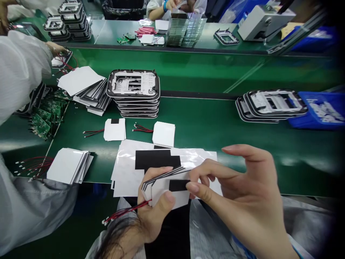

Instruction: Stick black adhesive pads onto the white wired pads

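My left hand [155, 212] is closed round a small fanned stack of thin white panels [161, 187], thumb on the front one. Red and black wires [126, 212] with white connectors trail from the stack to the left. A black rectangular patch [178, 185] lies on the front panel's upper right. My right hand [242, 194] pinches at the right edge of this patch with thumb and a finger, its index finger raised apart. Under the hands are glossy white sheets [124, 165] bearing black rectangles [152, 159].
Two small piles of wired white panels [114, 130] lie beyond the sheets, and a larger pile [67, 165] at left. Black-and-white frames [133, 93] stand stacked behind; more frames [272, 104] and a blue bin [318, 122] are right. A co-worker's sleeve [24, 68] reaches in at left.
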Motion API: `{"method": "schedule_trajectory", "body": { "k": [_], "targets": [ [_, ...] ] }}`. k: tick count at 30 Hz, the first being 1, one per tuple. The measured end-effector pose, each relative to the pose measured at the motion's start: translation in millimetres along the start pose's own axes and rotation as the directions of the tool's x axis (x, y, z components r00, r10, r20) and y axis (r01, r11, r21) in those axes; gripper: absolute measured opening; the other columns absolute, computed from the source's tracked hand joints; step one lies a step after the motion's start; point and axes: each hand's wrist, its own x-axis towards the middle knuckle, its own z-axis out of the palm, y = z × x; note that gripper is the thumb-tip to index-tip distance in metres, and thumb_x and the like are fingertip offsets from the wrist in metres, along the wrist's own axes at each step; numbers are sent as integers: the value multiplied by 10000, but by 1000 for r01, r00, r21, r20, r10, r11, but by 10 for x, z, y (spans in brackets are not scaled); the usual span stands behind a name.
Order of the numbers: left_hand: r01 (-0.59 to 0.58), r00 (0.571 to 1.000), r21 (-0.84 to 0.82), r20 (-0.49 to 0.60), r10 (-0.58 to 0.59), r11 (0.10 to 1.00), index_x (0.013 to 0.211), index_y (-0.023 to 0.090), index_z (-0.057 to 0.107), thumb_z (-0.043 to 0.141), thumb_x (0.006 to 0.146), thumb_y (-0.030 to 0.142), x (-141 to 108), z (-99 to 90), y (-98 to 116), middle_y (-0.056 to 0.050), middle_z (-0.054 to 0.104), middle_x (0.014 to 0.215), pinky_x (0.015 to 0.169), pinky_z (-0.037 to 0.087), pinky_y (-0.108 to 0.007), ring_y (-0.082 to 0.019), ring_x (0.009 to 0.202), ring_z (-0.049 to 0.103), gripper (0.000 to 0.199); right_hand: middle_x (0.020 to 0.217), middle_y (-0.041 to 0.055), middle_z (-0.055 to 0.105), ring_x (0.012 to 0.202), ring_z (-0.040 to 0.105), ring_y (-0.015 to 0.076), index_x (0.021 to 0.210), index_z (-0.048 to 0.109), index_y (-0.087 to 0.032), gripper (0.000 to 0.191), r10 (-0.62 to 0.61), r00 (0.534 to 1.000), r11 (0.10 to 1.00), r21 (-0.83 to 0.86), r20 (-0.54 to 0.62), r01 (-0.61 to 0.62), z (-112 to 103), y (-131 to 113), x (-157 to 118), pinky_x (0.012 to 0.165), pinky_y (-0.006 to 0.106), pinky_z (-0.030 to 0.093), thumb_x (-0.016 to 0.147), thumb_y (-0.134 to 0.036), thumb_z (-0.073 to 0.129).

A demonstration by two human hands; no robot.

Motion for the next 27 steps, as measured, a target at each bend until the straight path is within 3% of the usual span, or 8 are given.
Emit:
{"method": "schedule_trajectory", "body": {
  "k": [10, 14, 18, 22, 27],
  "targets": [
    [-36, 999, 67, -11, 37, 997, 1128, 254, 625, 655, 814, 406, -3, -24, 8, -46, 682, 1028, 796, 542, -351, -214, 870, 663, 351, 670, -79, 664, 549, 564, 148, 1083, 360, -331, 480, 36, 999, 998, -42, 1, -36, 2, -31, 0, 570, 312, 438, 800, -147, 702],
    [43, 996, 55, -83, -38, 998, 1075, 244, 637, 694, 774, 432, -5, 54, 87, -43, 694, 968, 752, 551, -359, -206, 778, 676, 360, 684, -74, 666, 536, 570, 151, 1089, 350, -343, 489, 93, 996, 995, -46, -7, -93, -9, -48, -20, 551, 308, 433, 807, -154, 702],
    [112, 993, 21, -49, -111, 993, 1091, 241, 607, 692, 771, 450, -5, 102, 138, -48, 720, 902, 737, 558, -396, -220, 710, 693, 391, 679, -67, 666, 521, 575, 156, 1085, 349, -341, 486, 92, 996, 995, -40, -13, -92, -4, -41, -19, 532, 306, 437, 804, -160, 703],
    [76, 991, 73, -113, -68, 994, 1068, 235, 641, 706, 756, 455, -1, 95, 123, -49, 701, 981, 827, 532, -379, -220, 842, 674, 387, 681, -67, 669, 505, 577, 148, 1057, 345, -337, 473, 105, 994, 994, -40, -7, -105, -1, -38, -5, 507, 291, 433, 805, -155, 702],
    [75, 991, 111, -121, -61, 991, 1050, 231, 652, 703, 756, 463, 5, 97, 115, -43, 707, 910, 744, 544, -353, -201, 765, 663, 378, 682, -71, 672, 493, 579, 140, 1041, 339, -333, 467, 121, 993, 992, -43, -3, -121, -13, -44, 4, 492, 281, 438, 806, -161, 704]
  ]
}}
